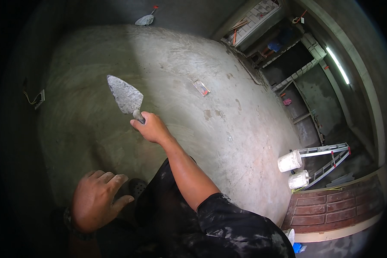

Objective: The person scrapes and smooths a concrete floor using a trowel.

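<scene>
Okay, your right hand (152,128) has its fingers clamped round the handle of the pointed trowel (125,95), left of centre in the frame, blade aimed upper left, face crusted grey. Your left hand (94,200), lower left, shows nothing in it: fingers loosely curled, thumb spread away from them. A dark clog (137,188) shows just beside that thumb.

Risks, my guess: a loose grip or a twist of your wrist could let crust drop and mark the grey floor (253,133). If the floor's damp (can't tell), the clog could scuff it. The dim left side could hide flaws from you. Stepping toward the centre without looking, you might kick the flat rectangular tool (201,88) lying right of the trowel.

Containers: upper white bucket (290,161) and lower white bucket (299,179), at right, both smeared, near the ladder (331,148); contents of neither can be made out. A pale bag (145,19) sits top centre, a red-tipped stick showing by it; contents not visible. Panelled wooden door (331,208), lower right.
</scene>
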Demonstrator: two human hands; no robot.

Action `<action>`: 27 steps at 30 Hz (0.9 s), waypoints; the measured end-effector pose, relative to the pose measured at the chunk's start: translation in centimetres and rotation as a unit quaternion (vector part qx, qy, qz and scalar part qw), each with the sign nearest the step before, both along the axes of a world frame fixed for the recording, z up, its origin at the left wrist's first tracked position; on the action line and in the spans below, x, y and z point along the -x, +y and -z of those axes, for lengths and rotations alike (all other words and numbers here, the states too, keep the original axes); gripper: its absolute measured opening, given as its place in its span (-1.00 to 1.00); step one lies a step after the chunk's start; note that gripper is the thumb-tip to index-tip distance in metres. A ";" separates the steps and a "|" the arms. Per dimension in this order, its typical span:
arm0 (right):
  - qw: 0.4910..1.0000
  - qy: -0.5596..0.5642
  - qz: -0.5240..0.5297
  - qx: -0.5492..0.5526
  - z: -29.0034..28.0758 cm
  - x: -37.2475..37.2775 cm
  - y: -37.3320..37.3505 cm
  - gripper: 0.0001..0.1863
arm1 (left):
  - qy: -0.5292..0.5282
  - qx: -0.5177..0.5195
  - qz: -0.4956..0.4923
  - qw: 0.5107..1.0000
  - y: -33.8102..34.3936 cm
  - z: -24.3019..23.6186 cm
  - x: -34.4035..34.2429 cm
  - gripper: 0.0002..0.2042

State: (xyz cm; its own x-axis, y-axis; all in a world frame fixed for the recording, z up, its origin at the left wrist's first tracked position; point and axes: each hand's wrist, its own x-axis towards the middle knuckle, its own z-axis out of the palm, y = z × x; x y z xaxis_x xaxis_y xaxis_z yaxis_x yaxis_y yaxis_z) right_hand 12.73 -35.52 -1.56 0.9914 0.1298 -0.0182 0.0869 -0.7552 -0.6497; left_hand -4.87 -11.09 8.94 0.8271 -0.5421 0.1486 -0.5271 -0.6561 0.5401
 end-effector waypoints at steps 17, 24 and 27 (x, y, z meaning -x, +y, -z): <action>1.000 0.004 -0.010 0.010 -0.1 -0.6 -0.3 -0.51 | -0.011 0.019 -0.004 1.000 -0.4 0.1 -0.6 -0.57; 1.000 0.002 -0.010 0.011 0.0 -0.6 -0.2 -0.50 | -0.018 0.021 -0.002 1.000 -0.4 0.4 -0.7 -0.56; 1.000 0.006 -0.009 0.010 0.0 -0.7 -0.3 -0.50 | -0.019 0.019 -0.001 1.000 -0.5 0.4 -0.8 -0.56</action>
State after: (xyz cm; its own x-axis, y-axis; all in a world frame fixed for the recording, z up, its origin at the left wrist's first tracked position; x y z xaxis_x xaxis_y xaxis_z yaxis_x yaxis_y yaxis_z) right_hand 13.40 -35.86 -1.52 0.9885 0.1479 -0.0321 0.0940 -0.7665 -0.6353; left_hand -4.07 -11.58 8.50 0.8210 -0.5345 0.2007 -0.5470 -0.6357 0.5447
